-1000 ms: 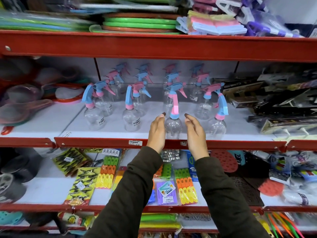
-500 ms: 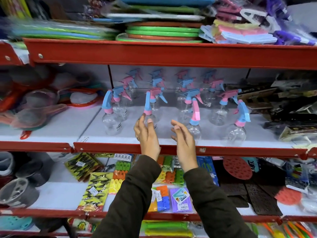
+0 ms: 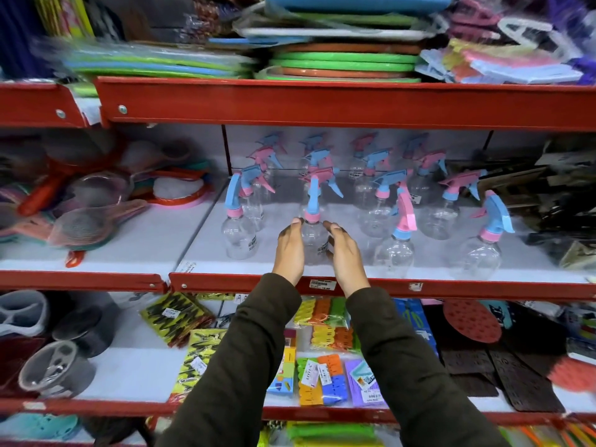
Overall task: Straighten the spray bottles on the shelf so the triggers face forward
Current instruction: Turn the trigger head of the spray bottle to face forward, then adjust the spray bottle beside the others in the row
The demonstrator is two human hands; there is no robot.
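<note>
While cupped at the shelf (image 3: 380,287) front edge — hands: flank one bottle (image 3: 312,235).
Left hand (image 3: 290,250): fingers together, touching it.
Right hand (image 3: 345,253): likewise.

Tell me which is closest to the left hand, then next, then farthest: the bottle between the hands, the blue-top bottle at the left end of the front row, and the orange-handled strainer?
1. The bottle between the hands: right beside the left hand, on its right.
2. The blue-top bottle: to its left, front row.
3. The orange-handled strainer: far left, on the neighbouring shelf section.
</note>
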